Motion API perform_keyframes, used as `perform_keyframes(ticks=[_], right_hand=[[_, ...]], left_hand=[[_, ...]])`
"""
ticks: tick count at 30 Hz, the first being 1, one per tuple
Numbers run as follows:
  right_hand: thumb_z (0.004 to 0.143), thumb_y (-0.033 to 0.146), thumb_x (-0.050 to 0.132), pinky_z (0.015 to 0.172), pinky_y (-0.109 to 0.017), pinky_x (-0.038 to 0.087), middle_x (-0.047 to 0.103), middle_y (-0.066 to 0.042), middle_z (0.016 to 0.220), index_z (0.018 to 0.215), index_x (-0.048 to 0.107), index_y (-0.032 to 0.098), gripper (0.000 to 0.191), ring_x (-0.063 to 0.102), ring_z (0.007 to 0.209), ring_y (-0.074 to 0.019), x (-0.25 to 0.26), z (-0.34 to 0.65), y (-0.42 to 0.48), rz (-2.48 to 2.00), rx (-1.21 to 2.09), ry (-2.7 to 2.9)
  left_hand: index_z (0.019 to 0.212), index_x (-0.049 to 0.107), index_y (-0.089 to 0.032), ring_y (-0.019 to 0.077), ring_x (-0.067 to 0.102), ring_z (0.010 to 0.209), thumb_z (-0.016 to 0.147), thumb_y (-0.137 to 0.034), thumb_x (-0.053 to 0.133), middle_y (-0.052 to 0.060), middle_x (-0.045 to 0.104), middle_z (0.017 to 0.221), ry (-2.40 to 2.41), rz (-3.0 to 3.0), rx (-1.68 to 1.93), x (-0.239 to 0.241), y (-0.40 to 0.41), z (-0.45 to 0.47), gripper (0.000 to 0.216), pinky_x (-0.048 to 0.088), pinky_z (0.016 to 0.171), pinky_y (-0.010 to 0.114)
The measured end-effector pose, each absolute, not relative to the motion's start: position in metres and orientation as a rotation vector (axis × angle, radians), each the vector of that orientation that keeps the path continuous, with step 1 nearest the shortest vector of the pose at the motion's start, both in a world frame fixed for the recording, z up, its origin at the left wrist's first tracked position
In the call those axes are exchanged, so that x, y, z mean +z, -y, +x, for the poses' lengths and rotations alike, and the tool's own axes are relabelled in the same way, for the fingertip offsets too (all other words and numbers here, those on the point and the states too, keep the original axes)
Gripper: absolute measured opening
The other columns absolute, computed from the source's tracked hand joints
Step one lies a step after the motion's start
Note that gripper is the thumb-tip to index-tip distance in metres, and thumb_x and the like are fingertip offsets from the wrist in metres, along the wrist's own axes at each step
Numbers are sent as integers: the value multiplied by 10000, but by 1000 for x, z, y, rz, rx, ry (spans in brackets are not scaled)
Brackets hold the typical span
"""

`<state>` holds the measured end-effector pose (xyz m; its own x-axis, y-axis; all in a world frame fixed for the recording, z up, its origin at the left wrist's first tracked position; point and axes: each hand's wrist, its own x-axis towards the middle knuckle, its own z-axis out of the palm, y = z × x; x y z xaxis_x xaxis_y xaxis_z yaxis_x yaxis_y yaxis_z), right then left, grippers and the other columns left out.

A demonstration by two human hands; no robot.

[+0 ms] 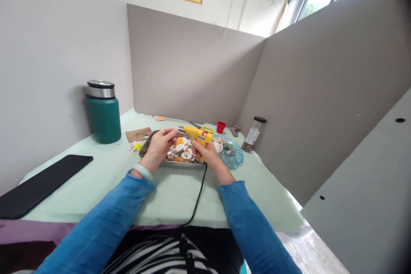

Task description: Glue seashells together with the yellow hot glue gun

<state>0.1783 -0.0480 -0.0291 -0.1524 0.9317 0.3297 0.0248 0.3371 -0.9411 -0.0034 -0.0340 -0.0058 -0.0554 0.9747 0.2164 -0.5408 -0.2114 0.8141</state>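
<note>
My right hand [205,153] is closed around the handle of a yellow glue gun [199,134], whose nozzle points left. Close to that nozzle, the fingers of my left hand [163,140] are pinched together; what they hold, if anything, is too small to make out. Under both hands lies a metal tray [184,165] with white, orange and brown pieces in it, partly hidden by the hands. A black cord runs down from the glue gun over the table's front edge.
Left stand a green bottle [104,117], a black mat [45,186] and a brown card [138,134]. Right are a blue glass plate [236,154] with small items, a red cup [221,127] and a black-lidded jar [253,134]. Yellow-handled scissors [207,129] lie behind. Grey panels surround the table.
</note>
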Motion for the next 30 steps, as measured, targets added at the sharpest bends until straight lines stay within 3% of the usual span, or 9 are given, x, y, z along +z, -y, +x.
perform_keyframes(ticks=[30], right_hand=[[781,557,664,426,-239,377,560,21,560,620,566,194,409,460,421,-88,-27,178,51,-901,1017,1548]], left_hand=[[744,693,-100,35,519,473,684,-91,780,24,694,684,-521,769,1449,-5,31,-8,107,432,447,143]])
